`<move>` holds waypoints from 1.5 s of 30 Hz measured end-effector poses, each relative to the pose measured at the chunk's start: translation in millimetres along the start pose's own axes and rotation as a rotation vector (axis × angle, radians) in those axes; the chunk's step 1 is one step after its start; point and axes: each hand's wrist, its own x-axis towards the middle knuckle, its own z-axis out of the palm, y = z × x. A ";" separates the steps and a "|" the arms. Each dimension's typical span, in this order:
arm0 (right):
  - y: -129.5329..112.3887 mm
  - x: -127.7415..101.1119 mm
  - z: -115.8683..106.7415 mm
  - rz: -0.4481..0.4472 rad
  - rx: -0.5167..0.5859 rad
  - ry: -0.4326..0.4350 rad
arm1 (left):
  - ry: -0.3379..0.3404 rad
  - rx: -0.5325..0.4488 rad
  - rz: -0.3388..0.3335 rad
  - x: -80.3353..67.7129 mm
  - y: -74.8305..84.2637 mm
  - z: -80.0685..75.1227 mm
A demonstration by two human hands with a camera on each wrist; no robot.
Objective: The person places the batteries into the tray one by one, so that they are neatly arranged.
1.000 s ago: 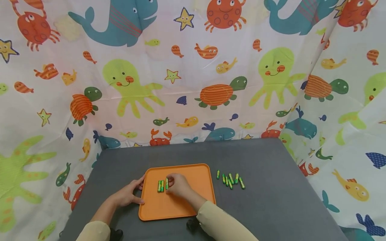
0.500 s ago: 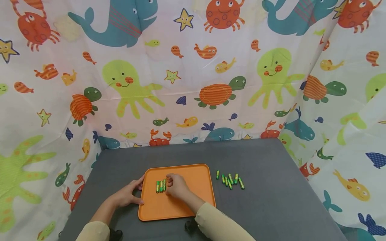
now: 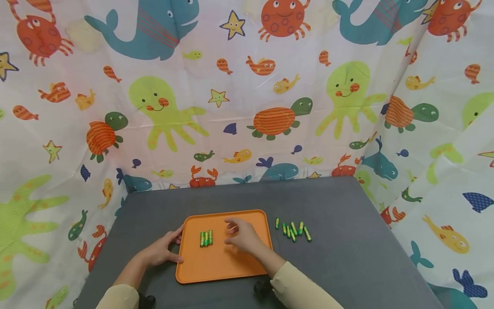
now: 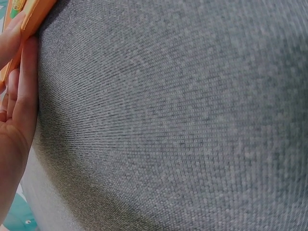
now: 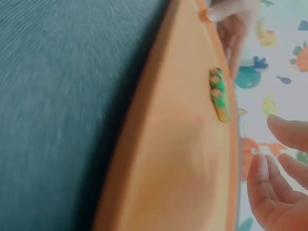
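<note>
Three batteries (image 3: 206, 238) lie side by side on the orange tray (image 3: 220, 270) — right hand (image 3: 243, 237) hovers just right of them, fingers loose, holding nothing. Left hand (image 3: 162, 251) grips the tray's left edge. More batteries (image 3: 293, 229) sit on the table (image 3: 347, 240).

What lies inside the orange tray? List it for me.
Three green batteries lie side by side in the orange tray. The right hand hovers empty over it, hiding the part beneath. The left hand holds its left rim.
</note>
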 end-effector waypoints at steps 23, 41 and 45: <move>50.0 -35.8 -117.1 0.028 0.026 0.190 | 0.011 0.004 -0.011 1.3 1.1 -3.4; 109.0 -79.0 -186.6 0.120 -0.169 0.148 | 0.032 -0.021 -0.044 0.3 2.5 -0.5; 118.0 -85.1 -193.1 0.172 -0.222 0.143 | 0.025 -0.011 -0.041 0.9 1.3 -0.8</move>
